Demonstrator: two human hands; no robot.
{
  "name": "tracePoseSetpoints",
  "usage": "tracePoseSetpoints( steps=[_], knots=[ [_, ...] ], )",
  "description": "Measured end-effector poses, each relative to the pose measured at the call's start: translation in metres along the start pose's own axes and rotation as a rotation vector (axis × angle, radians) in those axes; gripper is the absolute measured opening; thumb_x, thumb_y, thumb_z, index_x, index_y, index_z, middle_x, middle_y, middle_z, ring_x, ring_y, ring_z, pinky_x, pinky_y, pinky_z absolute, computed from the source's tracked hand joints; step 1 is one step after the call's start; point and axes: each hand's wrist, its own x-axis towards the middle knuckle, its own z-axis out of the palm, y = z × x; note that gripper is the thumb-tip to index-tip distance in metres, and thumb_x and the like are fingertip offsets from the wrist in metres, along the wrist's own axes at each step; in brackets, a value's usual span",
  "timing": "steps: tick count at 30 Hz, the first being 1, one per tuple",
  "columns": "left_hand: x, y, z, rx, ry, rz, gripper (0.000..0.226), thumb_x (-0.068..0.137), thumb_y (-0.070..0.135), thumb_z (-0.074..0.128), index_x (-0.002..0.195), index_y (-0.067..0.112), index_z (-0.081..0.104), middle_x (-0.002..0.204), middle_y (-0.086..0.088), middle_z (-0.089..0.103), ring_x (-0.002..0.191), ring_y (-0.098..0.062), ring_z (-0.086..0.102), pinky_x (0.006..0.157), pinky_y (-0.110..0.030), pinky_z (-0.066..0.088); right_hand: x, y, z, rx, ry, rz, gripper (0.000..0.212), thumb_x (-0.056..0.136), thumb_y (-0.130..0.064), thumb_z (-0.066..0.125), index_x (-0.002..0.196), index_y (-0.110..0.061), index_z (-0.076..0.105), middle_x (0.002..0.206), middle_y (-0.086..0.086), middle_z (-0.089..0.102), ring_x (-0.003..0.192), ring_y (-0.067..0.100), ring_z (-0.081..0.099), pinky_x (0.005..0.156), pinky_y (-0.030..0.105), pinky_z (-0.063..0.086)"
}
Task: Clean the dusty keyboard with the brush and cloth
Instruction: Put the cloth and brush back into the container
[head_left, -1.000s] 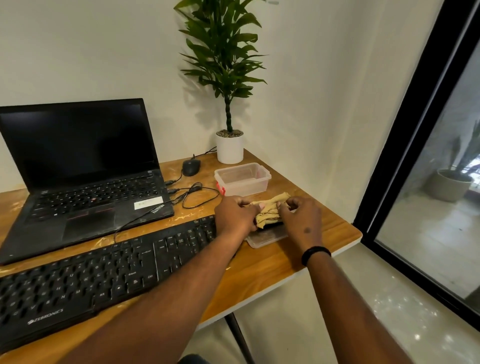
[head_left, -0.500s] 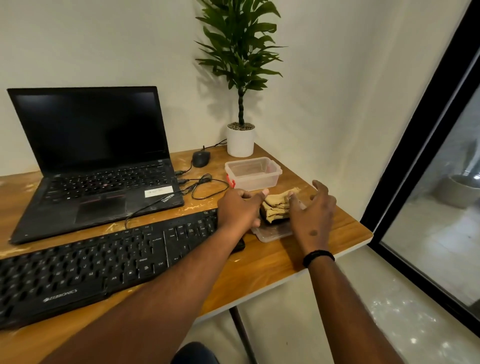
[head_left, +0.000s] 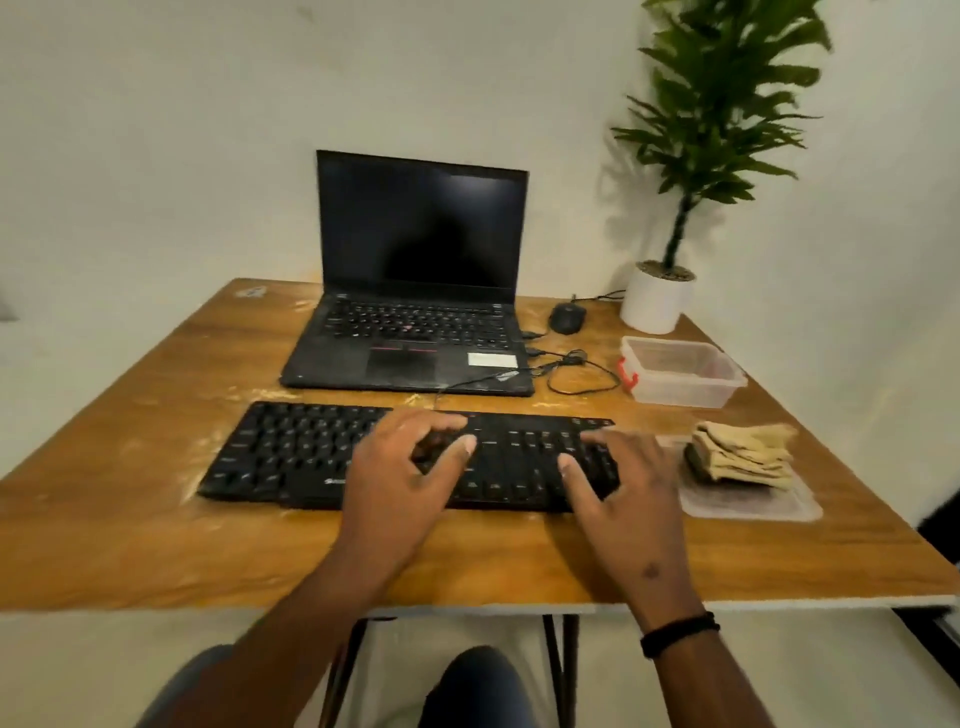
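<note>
The black keyboard (head_left: 291, 452) lies across the middle of the wooden table (head_left: 130, 545). My left hand (head_left: 400, 478) hovers over or rests on its centre keys, fingers spread and holding nothing. My right hand (head_left: 618, 493) is over the keyboard's right end, also with fingers apart and nothing in it. A folded tan cloth (head_left: 743, 457) sits on a clear plastic lid (head_left: 748, 504) just right of the keyboard, apart from both hands. Something dark shows under the cloth; I cannot tell whether it is the brush.
An open black laptop (head_left: 415, 291) stands behind the keyboard. A mouse (head_left: 567, 318) and looped cables (head_left: 576, 371) lie to its right. A clear plastic box (head_left: 680, 371) and a potted plant (head_left: 660, 301) occupy the back right corner. The table's front edge runs below my wrists.
Both hands left the cloth on the lid and moved left onto the keyboard. The view swung left, so the keyboard and laptop now sit in the centre.
</note>
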Motion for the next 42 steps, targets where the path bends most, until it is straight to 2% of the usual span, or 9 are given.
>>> tracePoseSetpoints(
  steps=[3, 6, 13, 20, 26, 29, 35, 39, 42],
  knots=[
    [-0.008, -0.042, -0.056, 0.232, 0.022, -0.053, 0.037, 0.086, 0.054, 0.059, 0.106, 0.027, 0.075, 0.112, 0.011, 0.067, 0.110, -0.012, 0.058, 0.097, -0.033, 0.044, -0.004, -0.004, 0.006, -0.176, -0.112, 0.053, 0.055, 0.086, -0.061, 0.057, 0.127, -0.025, 0.061, 0.132, 0.001, 0.053, 0.128, 0.023, 0.042, 0.110, 0.041, 0.036],
    [-0.014, -0.069, -0.093, 0.434, -0.087, -0.089, 0.053, 0.082, 0.066, 0.052, 0.115, 0.032, 0.074, 0.126, 0.012, 0.064, 0.121, -0.014, 0.050, 0.102, -0.034, 0.037, -0.006, -0.012, 0.008, -0.349, -0.229, 0.091, 0.070, 0.084, -0.075, 0.044, 0.139, -0.032, 0.052, 0.149, 0.001, 0.044, 0.141, 0.024, 0.030, 0.119, 0.046, 0.027],
    [-0.024, -0.084, -0.103, 0.462, -0.224, -0.080, 0.074, 0.080, 0.085, 0.039, 0.126, 0.037, 0.069, 0.139, 0.012, 0.059, 0.135, -0.017, 0.046, 0.110, -0.041, 0.038, -0.011, -0.027, 0.018, -0.392, -0.384, 0.105, 0.069, 0.083, -0.083, 0.033, 0.144, -0.052, 0.039, 0.163, -0.011, 0.021, 0.152, 0.020, 0.009, 0.122, 0.057, 0.008],
    [-0.010, -0.086, -0.102, 0.470, -0.237, -0.129, 0.072, 0.078, 0.076, 0.040, 0.131, 0.035, 0.066, 0.144, 0.010, 0.056, 0.138, -0.017, 0.041, 0.114, -0.039, 0.032, 0.000, -0.033, 0.025, -0.387, -0.423, 0.091, 0.070, 0.084, -0.083, 0.031, 0.145, -0.051, 0.039, 0.165, -0.012, 0.017, 0.154, 0.020, 0.005, 0.121, 0.060, 0.003],
    [0.006, -0.090, -0.099, 0.458, -0.222, -0.182, 0.050, 0.088, 0.055, 0.068, 0.132, 0.031, 0.065, 0.148, 0.006, 0.053, 0.142, -0.021, 0.038, 0.116, -0.045, 0.029, 0.019, -0.036, 0.037, -0.353, -0.433, 0.070, 0.069, 0.085, -0.082, 0.033, 0.145, -0.050, 0.040, 0.164, -0.010, 0.020, 0.153, 0.022, 0.007, 0.121, 0.062, 0.004],
    [0.009, -0.094, -0.097, 0.460, -0.219, -0.197, 0.054, 0.085, 0.059, 0.061, 0.131, 0.030, 0.067, 0.146, 0.004, 0.056, 0.141, -0.024, 0.041, 0.115, -0.047, 0.031, 0.026, -0.037, 0.041, -0.343, -0.442, 0.068, 0.068, 0.085, -0.081, 0.035, 0.145, -0.049, 0.041, 0.165, -0.009, 0.020, 0.153, 0.022, 0.006, 0.121, 0.062, 0.003],
    [0.014, -0.088, -0.096, 0.484, -0.228, -0.227, 0.048, 0.087, 0.045, 0.073, 0.132, 0.029, 0.066, 0.147, 0.002, 0.054, 0.140, -0.024, 0.039, 0.115, -0.046, 0.029, 0.031, -0.035, 0.041, -0.356, -0.461, 0.064, 0.068, 0.085, -0.081, 0.036, 0.145, -0.049, 0.042, 0.164, -0.008, 0.023, 0.153, 0.023, 0.009, 0.120, 0.063, 0.006],
    [0.010, -0.064, -0.080, 0.484, -0.083, -0.179, 0.041, 0.088, 0.036, 0.074, 0.128, 0.028, 0.069, 0.141, 0.003, 0.058, 0.137, -0.023, 0.040, 0.113, -0.045, 0.029, 0.031, -0.031, 0.032, -0.257, -0.325, 0.027, 0.061, 0.092, -0.069, 0.039, 0.147, -0.044, 0.040, 0.160, -0.006, 0.032, 0.152, 0.021, 0.014, 0.121, 0.056, 0.014],
    [0.008, -0.023, -0.051, 0.160, 0.029, -0.093, 0.026, 0.090, 0.026, 0.073, 0.116, 0.023, 0.073, 0.120, 0.008, 0.067, 0.113, -0.006, 0.058, 0.101, -0.025, 0.044, 0.036, -0.013, 0.006, -0.070, -0.015, 0.003, 0.051, 0.095, -0.050, 0.052, 0.141, -0.029, 0.053, 0.146, -0.002, 0.049, 0.141, 0.021, 0.034, 0.115, 0.042, 0.030]
  ],
)
